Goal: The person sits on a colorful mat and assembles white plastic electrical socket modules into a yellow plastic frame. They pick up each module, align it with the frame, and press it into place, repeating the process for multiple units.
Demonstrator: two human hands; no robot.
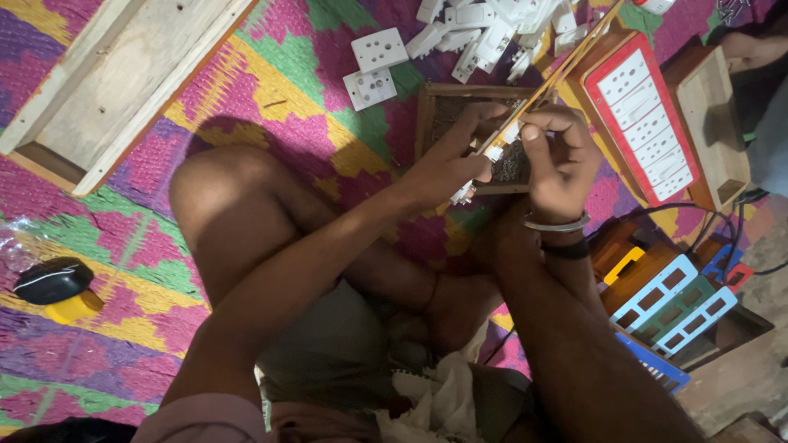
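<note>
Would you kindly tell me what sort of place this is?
Probably an informal floor workshop for assembling electrical switchboards: a woven mat, loose white sockets, and a finished red-framed switch panel.

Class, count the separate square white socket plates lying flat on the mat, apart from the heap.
2: one socket plate nearer the white heap, the other socket plate just below it beside the wooden frame. The heap may hide more.

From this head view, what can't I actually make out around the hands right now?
- Small white part under the left hand: fingers cover most of it.
- What the right hand pinches: hidden by its fingertips; grip unclear.
- Open wooden frame: inside dark, blocked by both hands.
- Pile of white switches: cut off by the top edge.
</note>
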